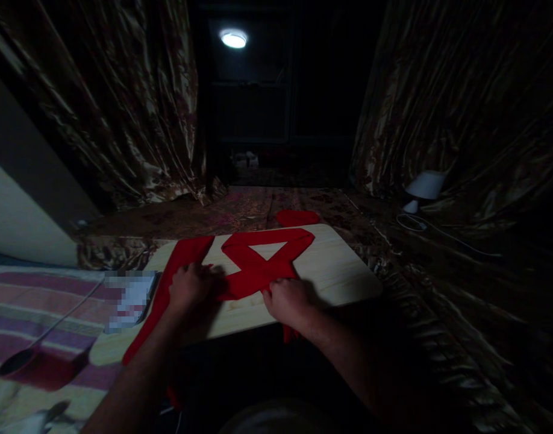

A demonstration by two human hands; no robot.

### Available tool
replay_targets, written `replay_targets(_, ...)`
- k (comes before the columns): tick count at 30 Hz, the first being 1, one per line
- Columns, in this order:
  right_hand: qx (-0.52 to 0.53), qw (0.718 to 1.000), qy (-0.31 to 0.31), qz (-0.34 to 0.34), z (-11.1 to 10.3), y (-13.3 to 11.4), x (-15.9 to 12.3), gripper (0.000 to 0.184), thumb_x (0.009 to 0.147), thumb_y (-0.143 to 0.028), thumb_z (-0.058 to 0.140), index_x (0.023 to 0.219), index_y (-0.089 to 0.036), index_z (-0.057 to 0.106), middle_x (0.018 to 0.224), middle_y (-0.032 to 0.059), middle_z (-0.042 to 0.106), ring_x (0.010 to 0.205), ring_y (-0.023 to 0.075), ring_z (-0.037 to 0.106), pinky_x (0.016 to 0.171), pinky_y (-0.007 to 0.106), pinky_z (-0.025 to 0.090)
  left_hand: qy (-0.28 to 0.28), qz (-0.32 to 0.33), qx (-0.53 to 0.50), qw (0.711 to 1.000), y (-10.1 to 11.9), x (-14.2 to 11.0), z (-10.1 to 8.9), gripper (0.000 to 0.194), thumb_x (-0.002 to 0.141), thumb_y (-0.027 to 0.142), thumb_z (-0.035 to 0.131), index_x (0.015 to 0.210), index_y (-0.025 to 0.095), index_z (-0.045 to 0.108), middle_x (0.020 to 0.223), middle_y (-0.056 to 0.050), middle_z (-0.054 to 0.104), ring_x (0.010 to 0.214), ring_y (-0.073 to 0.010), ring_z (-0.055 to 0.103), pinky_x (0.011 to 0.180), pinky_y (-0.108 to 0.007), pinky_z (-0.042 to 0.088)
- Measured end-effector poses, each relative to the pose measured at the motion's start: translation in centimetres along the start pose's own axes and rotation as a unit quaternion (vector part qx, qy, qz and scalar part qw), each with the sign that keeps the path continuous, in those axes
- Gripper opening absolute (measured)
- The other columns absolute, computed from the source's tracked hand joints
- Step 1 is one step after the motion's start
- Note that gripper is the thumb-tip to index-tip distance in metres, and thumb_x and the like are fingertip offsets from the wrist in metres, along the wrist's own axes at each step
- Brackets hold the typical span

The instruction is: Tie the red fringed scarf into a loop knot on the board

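A long red scarf point(267, 274) lies folded and crossed over a pale wooden tabletop point(335, 271), its loop leaving a triangle of bare wood. One straight length runs down the left side, and fringe hangs over the front edge beneath my right hand. My left hand point(190, 288), in dim light, is closed on the scarf beside that left length; the fingertips are partly in shadow. Curled over the near edge of the crossed part, my right hand point(288, 298) grips the cloth.
A red cloth item point(297, 217) rests just beyond the table. To the left are a blurred pale packet point(131, 301) and a dark red cylindrical object point(44, 366) on a striped cover point(41, 301). A small white lamp point(424, 185) with a cord stands at the right. Patterned curtains point(154, 120) hang behind.
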State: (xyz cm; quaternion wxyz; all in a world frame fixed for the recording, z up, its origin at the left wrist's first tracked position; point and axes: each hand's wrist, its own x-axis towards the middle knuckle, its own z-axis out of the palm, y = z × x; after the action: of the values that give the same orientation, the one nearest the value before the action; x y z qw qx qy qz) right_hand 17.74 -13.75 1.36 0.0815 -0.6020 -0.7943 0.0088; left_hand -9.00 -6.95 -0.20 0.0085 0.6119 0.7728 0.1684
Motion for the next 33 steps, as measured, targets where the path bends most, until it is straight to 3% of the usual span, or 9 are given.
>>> replay_targets(2,0.012,0.999,0.036,0.023,-0.5,0.3,0.7,0.037,0.099,-0.031,0.038,0.097,-0.016,0.072,0.098,0.0132,0.073,0.090,0.0242,0.068,0.081,0.035,0.049,0.052,0.041,0.040,0.997,1.0,-0.9,-0.1,0.051,0.087,0.044,0.055,0.130,0.016,0.060,0.149,-0.023,0.046,0.134,-0.0441,0.045,0.097,-0.059,0.046)
replay_targets(4,0.028,0.998,0.064,0.009,-0.6,0.8,1.6,0.034,0.098,-0.026,0.039,0.103,-0.017,0.071,0.106,0.0119,0.073,0.098,0.0222,0.066,0.088,0.033,0.047,0.059,0.128,0.040,0.989,2.0,-1.6,0.0,0.050,0.089,0.041,0.054,0.132,0.017,0.060,0.156,-0.019,0.039,0.142,-0.0406,0.037,0.109,-0.060,0.037)
replay_targets(7,0.055,0.994,0.088,-0.029,0.0,1.2,3.0,0.038,0.098,-0.025,0.040,0.124,-0.012,0.065,0.127,0.0131,0.066,0.120,0.0213,0.058,0.106,0.031,0.039,-0.010,0.257,-0.007,0.966,3.5,-2.3,0.6,0.047,0.090,0.036,0.051,0.133,0.017,0.062,0.151,-0.015,0.048,0.141,-0.0303,0.043,0.116,-0.047,0.033)
replay_targets(10,0.069,0.994,0.071,-0.048,1.4,1.3,3.8,0.055,0.098,-0.036,0.043,0.145,-0.008,0.048,0.151,0.0149,0.048,0.141,0.0239,0.040,0.118,0.035,0.024,-0.080,0.317,-0.049,0.944,4.6,-3.0,1.6,0.058,0.092,0.044,0.049,0.144,0.016,0.053,0.151,-0.014,0.049,0.143,-0.0277,0.041,0.118,-0.043,0.032)
replay_targets(15,0.077,0.995,-0.046,-0.050,4.1,1.9,4.1,0.076,0.097,-0.059,0.038,0.159,-0.016,0.025,0.166,0.0117,0.020,0.153,0.0270,0.016,0.122,0.045,0.010,-0.174,0.284,-0.006,0.943,5.2,-4.8,2.8,0.080,0.092,0.065,0.039,0.158,0.020,0.030,0.164,-0.014,0.024,0.151,-0.0386,0.018,0.117,-0.065,0.018)
replay_targets(19,0.068,0.995,-0.060,-0.043,5.1,2.3,4.2,0.087,0.092,-0.067,0.041,0.161,-0.019,0.018,0.167,0.0113,0.011,0.154,0.0283,0.008,0.122,0.045,0.003,-0.199,0.273,0.017,0.941,5.0,-5.4,3.2,0.078,0.095,0.064,0.033,0.160,0.021,0.021,0.166,-0.013,0.015,0.153,-0.0360,0.008,0.117,-0.067,0.011)
replay_targets(25,0.071,0.993,-0.083,-0.047,4.8,2.4,4.7,0.092,0.090,-0.067,0.045,0.161,-0.014,0.018,0.167,0.0149,0.013,0.153,0.0308,0.009,0.122,0.045,0.006,-0.138,0.245,0.024,0.960,4.1,-5.2,2.8,0.072,0.093,0.055,0.042,0.156,0.021,0.034,0.165,-0.013,0.023,0.153,-0.0348,0.015,0.117,-0.056,0.023)
replay_targets(30,0.067,0.993,-0.086,-0.040,5.0,2.4,4.9,0.090,0.091,-0.064,0.045,0.161,-0.015,0.018,0.167,0.0143,0.012,0.154,0.0315,0.008,0.122,0.047,0.003,-0.175,0.195,0.030,0.965,2.8,-5.3,2.2,0.073,0.092,0.066,0.036,0.156,0.031,0.032,0.166,-0.011,0.023,0.151,-0.0387,0.019,0.106,-0.065,0.035)
replay_targets(33,0.063,0.994,-0.081,-0.040,5.2,2.3,4.9,0.089,0.091,-0.063,0.045,0.161,-0.014,0.018,0.167,0.0150,0.012,0.153,0.0322,0.009,0.121,0.048,0.003,-0.160,0.188,0.037,0.968,2.5,-5.5,1.9,0.072,0.091,0.065,0.039,0.155,0.031,0.035,0.164,-0.012,0.026,0.149,-0.0393,0.021,0.103,-0.066,0.038)
